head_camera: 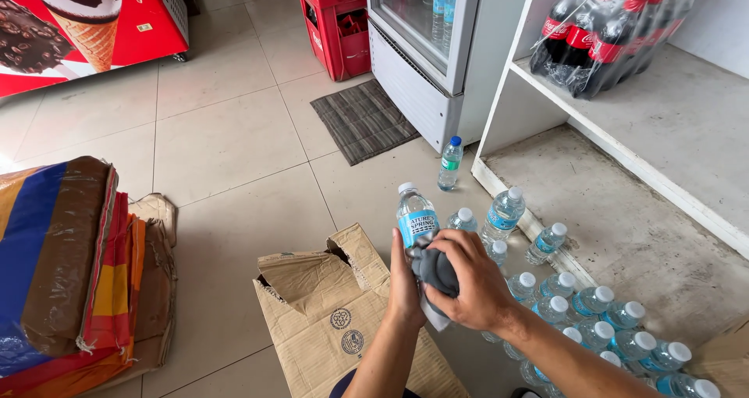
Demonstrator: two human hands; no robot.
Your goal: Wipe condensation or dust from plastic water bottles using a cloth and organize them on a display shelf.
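My left hand (403, 281) grips a small clear water bottle (415, 214) with a white cap and a blue label, held upright over the floor. My right hand (470, 281) presses a grey cloth (434, 269) against the bottle's lower half. The cloth is bunched in my fingers, with a pale end hanging below. Several more small water bottles (593, 320) with white caps stand on the tiled floor to the right of my hands, next to the white shelf.
An open cardboard box (328, 312) lies on the floor below my hands. A white shelf unit (663, 125) at right holds a shrink-wrapped pack of dark soda bottles (608, 31). A single bottle with a blue cap (449, 164), a glass-door fridge (425, 47), a red crate (335, 23), a mat (363, 121) and stacked sacks (62, 265) surround me.
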